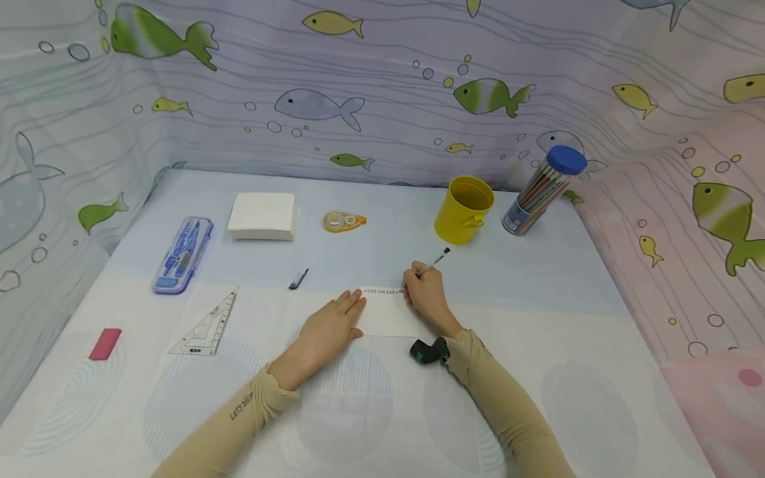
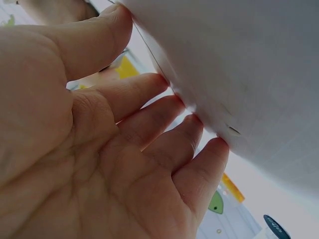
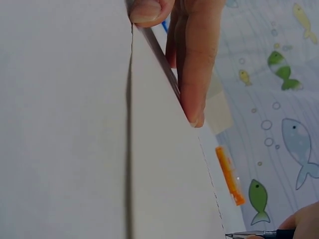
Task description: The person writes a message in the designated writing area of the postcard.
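Item: white card [image 1: 391, 312], lying flat on the tabletop [image 1: 382, 411] in front of the person, long axis running left to right; a single line of small dark writing runs along its far edge

Left hand [image 1: 327, 332]: fingers straight and together, palm down, pressing the card's left edge; fingertips [image 2: 164, 82] meet the paper's edge in the left wrist view

Right hand [image 1: 425, 295]: fingers curled round a pen [image 1: 431, 264], barrel slanting up and away to the right, tip set at the right end of the written line, on the card's far right corner; the pen tip [image 3: 234, 235] shows at the paper's edge in the right wrist view

Key relation: the card lies between both hands, the writing line extends leftward from the pen tip toward the left hand; the right hand is the nearer to the line's end

Nearby: pen cap [image 1: 298, 279] well left of the card; yellow cup [image 1: 464, 209] beyond the right hand; correction tape [image 1: 344, 221]; stack of white cards [image 1: 263, 216]
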### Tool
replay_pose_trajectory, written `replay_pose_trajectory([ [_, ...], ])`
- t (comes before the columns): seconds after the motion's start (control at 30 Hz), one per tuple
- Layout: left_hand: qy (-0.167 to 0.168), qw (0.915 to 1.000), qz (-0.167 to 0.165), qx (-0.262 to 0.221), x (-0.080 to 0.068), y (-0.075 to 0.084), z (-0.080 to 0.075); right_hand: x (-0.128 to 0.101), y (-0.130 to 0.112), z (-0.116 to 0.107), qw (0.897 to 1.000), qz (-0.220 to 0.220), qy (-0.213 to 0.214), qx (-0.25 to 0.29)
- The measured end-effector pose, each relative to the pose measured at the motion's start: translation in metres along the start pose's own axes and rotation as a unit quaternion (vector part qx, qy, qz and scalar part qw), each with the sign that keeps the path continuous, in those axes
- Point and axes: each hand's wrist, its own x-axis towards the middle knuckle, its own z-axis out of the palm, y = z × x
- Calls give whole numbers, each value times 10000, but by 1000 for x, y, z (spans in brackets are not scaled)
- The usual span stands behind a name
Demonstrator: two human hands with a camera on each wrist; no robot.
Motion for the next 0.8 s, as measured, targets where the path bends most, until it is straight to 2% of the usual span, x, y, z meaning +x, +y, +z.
replay_pose_trajectory([
  [0.3,5,10000,-14,-27,0,0,-1,1,3,0,9999,-97,-72,117],
  [0.57,-29,10000,20,-20,0,1,0,0,6,-1,9994,-183,53,272],
  [0.8,-18,10000,-29,-34,0,0,0,1,5,0,9996,-280,5,72],
])
